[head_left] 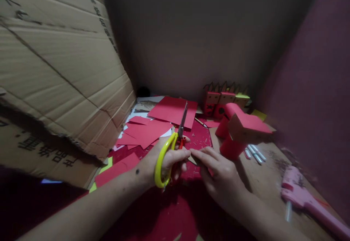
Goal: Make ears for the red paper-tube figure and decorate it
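- Brown cardboard seems to be the stuff in hand: a small cardboard piece point(193, 160) lies between the fingertips of both hands, over the middle of the table.
- Left hand point(176, 157) is curled with the scissors point(175, 136) hooked on it, blades pointing up and away; its thumb reaches the piece. Something small and red sits by the pivot (too blurred to name).
- Right hand point(221, 168) is closed on the piece's other side, fingers bent, the two hands almost meeting.
- Judging by the grip, the step is handling or shaping the piece rather than cutting, as the blades point away from it. A next move would call for a steady pinch, with the blades kept clear of the fingers.
- Smooth red sheets point(171, 110), flat and straight-edged, overlap beyond the left hand; pale crumbs speckle the deep red table cover point(188, 186).
- Rounded red tubes and an angular cardboard top make up the model point(233, 150) beside the right hand.
- Glossy pink plastic forms the glue gun point(294, 190), lying on a flat brown board point(269, 190).
- Ridged, torn-edged corrugated cardboard point(62, 62) leans at the left.
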A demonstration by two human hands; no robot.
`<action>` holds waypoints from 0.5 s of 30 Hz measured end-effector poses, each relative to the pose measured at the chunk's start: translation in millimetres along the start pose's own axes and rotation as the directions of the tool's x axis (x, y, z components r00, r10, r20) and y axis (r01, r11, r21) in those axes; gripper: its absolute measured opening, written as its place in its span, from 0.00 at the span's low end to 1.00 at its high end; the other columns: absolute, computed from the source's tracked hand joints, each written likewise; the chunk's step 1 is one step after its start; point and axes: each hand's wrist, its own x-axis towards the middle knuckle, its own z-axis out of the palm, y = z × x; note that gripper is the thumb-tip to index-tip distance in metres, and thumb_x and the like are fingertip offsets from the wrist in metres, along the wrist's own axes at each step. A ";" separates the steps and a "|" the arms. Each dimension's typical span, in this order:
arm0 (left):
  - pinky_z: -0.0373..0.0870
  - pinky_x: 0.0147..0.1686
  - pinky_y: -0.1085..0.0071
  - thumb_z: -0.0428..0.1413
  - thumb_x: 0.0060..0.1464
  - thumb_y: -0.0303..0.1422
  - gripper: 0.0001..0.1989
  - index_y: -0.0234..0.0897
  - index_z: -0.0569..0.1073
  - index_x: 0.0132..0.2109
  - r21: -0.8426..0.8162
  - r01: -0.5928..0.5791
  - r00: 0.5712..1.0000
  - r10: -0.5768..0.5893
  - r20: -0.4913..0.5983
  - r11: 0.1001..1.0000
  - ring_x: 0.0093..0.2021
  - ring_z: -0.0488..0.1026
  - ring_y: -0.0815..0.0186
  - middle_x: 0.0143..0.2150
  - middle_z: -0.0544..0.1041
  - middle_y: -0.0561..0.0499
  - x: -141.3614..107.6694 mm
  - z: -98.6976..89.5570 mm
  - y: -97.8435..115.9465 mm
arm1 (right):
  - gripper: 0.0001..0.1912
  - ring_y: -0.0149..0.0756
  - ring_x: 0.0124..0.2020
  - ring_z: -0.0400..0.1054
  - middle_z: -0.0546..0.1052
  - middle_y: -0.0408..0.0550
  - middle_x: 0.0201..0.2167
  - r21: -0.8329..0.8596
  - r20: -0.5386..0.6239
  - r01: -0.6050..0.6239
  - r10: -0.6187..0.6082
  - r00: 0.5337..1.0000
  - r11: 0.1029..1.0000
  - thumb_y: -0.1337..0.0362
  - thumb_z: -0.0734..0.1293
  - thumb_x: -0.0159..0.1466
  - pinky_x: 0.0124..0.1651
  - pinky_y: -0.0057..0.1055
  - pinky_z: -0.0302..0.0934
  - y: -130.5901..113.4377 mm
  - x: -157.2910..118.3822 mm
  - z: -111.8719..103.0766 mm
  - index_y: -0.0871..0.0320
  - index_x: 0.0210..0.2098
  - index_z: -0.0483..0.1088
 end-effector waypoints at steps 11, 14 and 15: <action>0.61 0.17 0.77 0.54 0.55 0.37 0.17 0.36 0.63 0.49 0.285 -0.181 0.983 0.162 0.092 0.941 0.18 0.62 0.74 0.21 0.65 0.59 -10.7 10.1 6.9 | 0.11 0.24 0.17 0.60 0.71 0.39 0.15 0.607 0.403 -0.669 0.559 0.725 0.429 0.65 0.76 0.46 0.22 0.23 0.51 -6.6 11.4 -8.1 0.60 0.22 0.70; 0.61 0.18 0.77 0.51 0.58 0.39 0.16 0.37 0.64 0.51 0.382 -0.177 0.983 0.183 0.021 0.907 0.19 0.63 0.73 0.23 0.67 0.57 -7.6 3.3 1.1 | 0.08 0.23 0.16 0.58 0.71 0.39 0.15 0.641 0.353 -0.637 0.573 0.740 0.428 0.67 0.74 0.49 0.21 0.23 0.49 -3.8 11.5 -7.6 0.60 0.23 0.70; 0.62 0.19 0.76 0.50 0.58 0.39 0.15 0.37 0.64 0.50 0.437 -0.199 0.976 0.220 0.003 0.877 0.21 0.65 0.72 0.25 0.68 0.55 -6.9 0.6 0.0 | 0.07 0.24 0.16 0.59 0.71 0.38 0.16 0.674 0.316 -0.604 0.573 0.756 0.426 0.68 0.73 0.50 0.21 0.23 0.50 -3.3 12.2 -8.3 0.59 0.23 0.70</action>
